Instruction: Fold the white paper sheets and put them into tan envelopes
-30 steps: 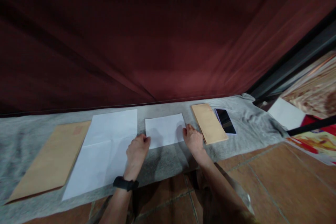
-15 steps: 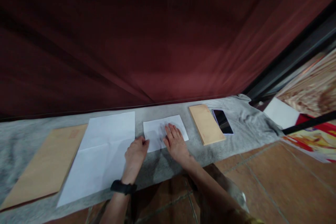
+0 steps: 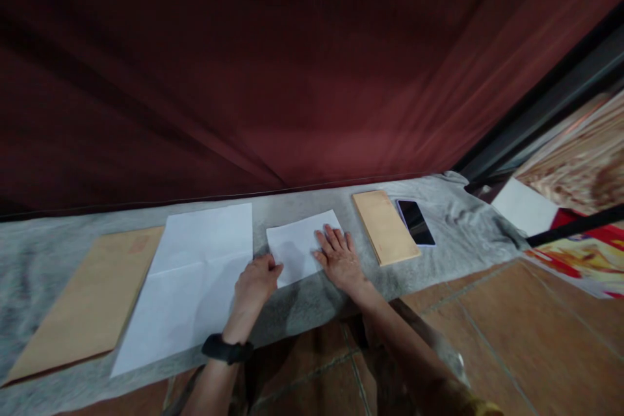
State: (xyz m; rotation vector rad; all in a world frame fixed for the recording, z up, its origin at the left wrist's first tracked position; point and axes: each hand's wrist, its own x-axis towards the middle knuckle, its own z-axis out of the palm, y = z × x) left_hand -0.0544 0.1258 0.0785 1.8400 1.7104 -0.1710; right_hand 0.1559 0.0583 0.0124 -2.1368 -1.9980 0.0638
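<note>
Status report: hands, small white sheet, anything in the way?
Right hand spread flat on small white sheet. Left hand curled at its left edge. Phone and smaller brown envelope lie apart, rightward.

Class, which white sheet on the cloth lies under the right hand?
The smaller sheet, with the right hand on it; the larger, creased sheet lies to its left.

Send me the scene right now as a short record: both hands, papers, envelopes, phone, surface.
Left hand: curled at left edge of small paper; grip unclear
Right hand: spread flat on small paper, right part
Large paper: creased, left of small paper
Large envelope: brown, left of large paper
Small envelope: brown, right of right hand
Phone: dark screen, right of small envelope
Surface: grey cloth
</note>
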